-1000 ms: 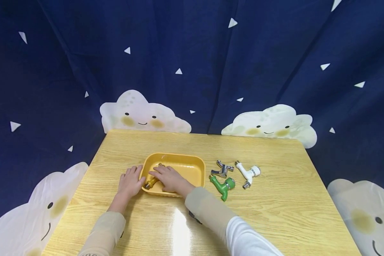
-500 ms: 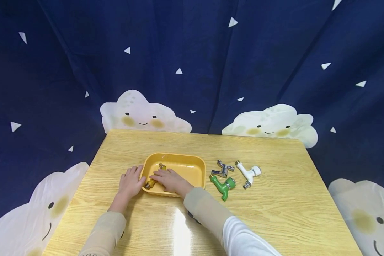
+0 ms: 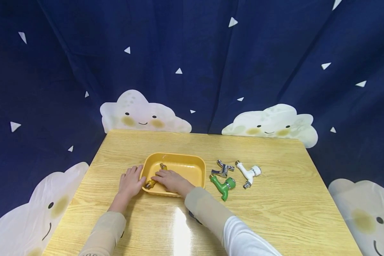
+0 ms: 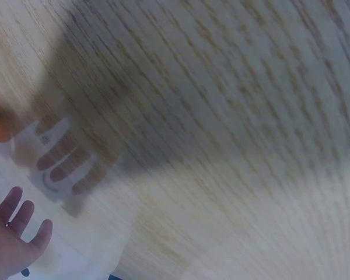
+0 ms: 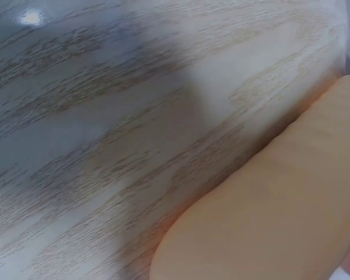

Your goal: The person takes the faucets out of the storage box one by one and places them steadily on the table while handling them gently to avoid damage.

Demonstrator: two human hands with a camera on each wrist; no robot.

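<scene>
In the head view, a yellow tray (image 3: 192,159) stands on the wooden table. A yellow faucet (image 3: 151,184) lies aslant at its left end; its middle is hidden under my right hand (image 3: 172,181), whose fingers bend over it. My thumb there cannot be seen. My left hand (image 3: 131,182) rests at the tray's left side, thumb by the rim and fingers loosely spread. In the left wrist view, that hand (image 4: 11,242) shows loose fingers over the tabletop. The right wrist view is mostly filled by the tray's outer wall (image 5: 268,216).
Right of the tray lie a chrome faucet (image 3: 224,169), a green faucet (image 3: 223,185) and a white faucet (image 3: 248,174). A dark blue curtain (image 3: 204,53) with white clouds hangs behind the wooden table (image 3: 275,213).
My right hand has shifted slightly to the right over the yellow faucet, so more of the faucet's upper end shows. My left hand has stayed in place.
</scene>
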